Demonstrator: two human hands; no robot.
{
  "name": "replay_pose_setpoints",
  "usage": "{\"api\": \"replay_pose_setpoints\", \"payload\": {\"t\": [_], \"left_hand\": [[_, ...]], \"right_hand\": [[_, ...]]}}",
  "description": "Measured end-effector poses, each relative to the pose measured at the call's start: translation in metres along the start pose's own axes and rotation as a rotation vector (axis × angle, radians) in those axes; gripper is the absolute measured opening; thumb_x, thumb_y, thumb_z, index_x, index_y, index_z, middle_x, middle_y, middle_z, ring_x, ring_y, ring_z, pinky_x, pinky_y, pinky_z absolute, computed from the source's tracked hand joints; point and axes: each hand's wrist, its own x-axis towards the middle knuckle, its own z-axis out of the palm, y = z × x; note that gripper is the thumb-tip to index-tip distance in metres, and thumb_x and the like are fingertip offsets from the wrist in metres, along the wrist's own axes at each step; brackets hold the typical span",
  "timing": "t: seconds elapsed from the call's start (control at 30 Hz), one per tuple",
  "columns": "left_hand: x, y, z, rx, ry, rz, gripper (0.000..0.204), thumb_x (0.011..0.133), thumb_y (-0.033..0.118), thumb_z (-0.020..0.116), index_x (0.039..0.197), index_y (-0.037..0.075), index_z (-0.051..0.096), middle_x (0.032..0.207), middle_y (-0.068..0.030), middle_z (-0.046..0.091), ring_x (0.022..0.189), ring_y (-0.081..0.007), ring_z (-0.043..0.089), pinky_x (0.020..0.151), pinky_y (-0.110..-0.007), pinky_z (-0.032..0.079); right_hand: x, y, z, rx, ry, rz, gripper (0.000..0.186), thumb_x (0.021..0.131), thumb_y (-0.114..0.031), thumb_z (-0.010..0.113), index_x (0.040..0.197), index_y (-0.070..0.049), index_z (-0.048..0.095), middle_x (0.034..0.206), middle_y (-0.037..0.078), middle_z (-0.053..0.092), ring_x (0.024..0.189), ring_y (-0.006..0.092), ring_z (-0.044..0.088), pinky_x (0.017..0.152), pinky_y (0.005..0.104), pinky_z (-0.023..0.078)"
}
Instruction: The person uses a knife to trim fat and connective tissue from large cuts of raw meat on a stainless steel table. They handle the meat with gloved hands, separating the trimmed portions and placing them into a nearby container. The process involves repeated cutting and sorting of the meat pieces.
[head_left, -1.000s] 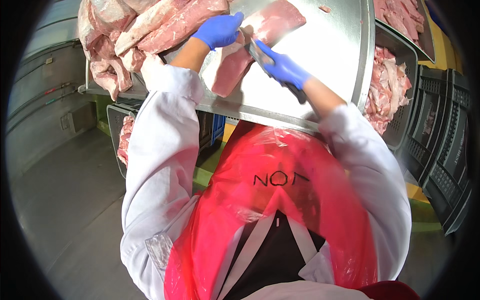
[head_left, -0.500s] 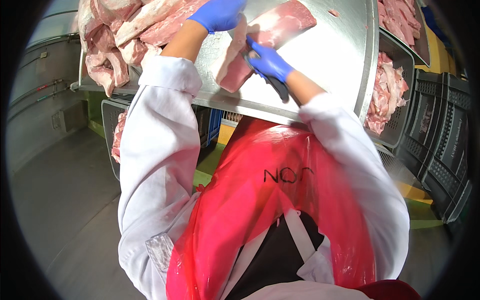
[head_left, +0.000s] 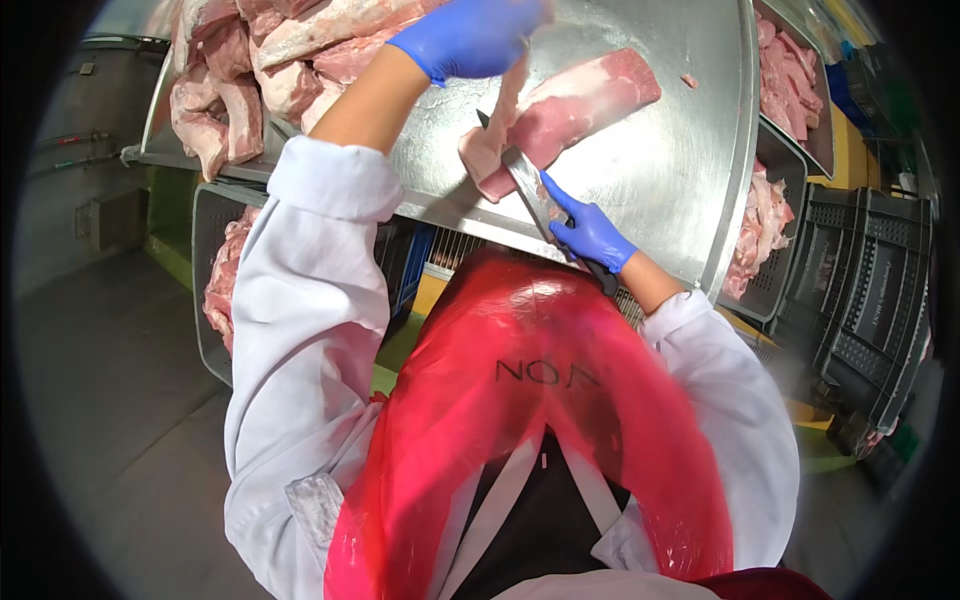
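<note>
A long pink piece of meat (head_left: 600, 98) with a pale fatty side lies slantwise on the metal work table (head_left: 660, 190). My right hand (head_left: 594, 236), in a blue glove, is closed round the dark handle of a knife (head_left: 527, 182). The blade passes through the near left end of the meat, and its tip shows on the far side. A pale strip of fat (head_left: 512, 92) rises from that end towards my left hand (head_left: 470, 40). That blue-gloved hand is closed on the strip's upper end, its fingertips blurred.
Several large meat pieces (head_left: 290, 85) are heaped on the table's left. Below them a grey crate (head_left: 212, 300) holds trimmings. On the right stand a crate of trimmings (head_left: 760, 235), a tray of pink meat (head_left: 790, 85) and dark stacked crates (head_left: 860, 290). A small scrap (head_left: 690, 80) lies near the right edge.
My right hand has drawn the knife back towards me and to the right, so the blade now shows. My left hand has shifted slightly right, and the strip stands further off the meat.
</note>
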Motion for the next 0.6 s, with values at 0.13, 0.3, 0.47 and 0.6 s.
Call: {"api": "replay_pose_setpoints", "payload": {"t": [0.13,0.3,0.47,0.6], "left_hand": [[-0.013,0.018,-0.017,0.012,0.031,0.014,0.019,0.085,0.006,0.060,0.103,0.002,0.054,0.093,-0.0180,0.065,0.083,-0.0361,0.065,0.072,-0.044,0.051],[-0.025,0.020,-0.076,-0.053,0.091,0.009,0.021,0.084,0.008,0.056,0.102,0.003,0.062,0.087,-0.0250,0.066,0.084,-0.0425,0.067,0.076,-0.049,0.052],[-0.022,0.040,-0.108,0.002,0.110,-0.016,0.018,0.085,0.004,0.052,0.102,0.003,0.056,0.086,-0.0261,0.064,0.084,-0.0452,0.065,0.074,-0.051,0.050],[-0.022,0.031,-0.144,0.035,0.177,0.028,0.013,0.085,0.003,0.051,0.098,0.004,0.054,0.080,-0.0225,0.061,0.078,-0.0435,0.061,0.069,-0.051,0.048]], "right_hand": [[0.085,-0.031,-0.005,0.039,-0.104,0.292,0.076,0.091,-0.016,0.056,0.160,-0.025,0.027,0.091,0.020,0.072,0.074,0.0309,0.070,0.075,0.0358,0.055],[0.024,-0.007,0.007,-0.026,0.006,-0.020,0.079,0.090,-0.019,0.057,0.160,-0.029,0.024,0.101,0.023,0.072,0.086,0.0345,0.072,0.089,0.0399,0.054],[0.076,-0.059,-0.036,0.125,-0.129,0.250,0.079,0.090,-0.021,0.058,0.160,-0.033,0.023,0.097,0.024,0.070,0.076,0.0290,0.070,0.076,0.0369,0.056],[0.089,-0.051,-0.037,0.144,-0.206,0.152,0.081,0.090,-0.022,0.059,0.160,-0.034,0.021,0.098,0.025,0.069,0.075,0.0304,0.069,0.076,0.0386,0.056]]}}
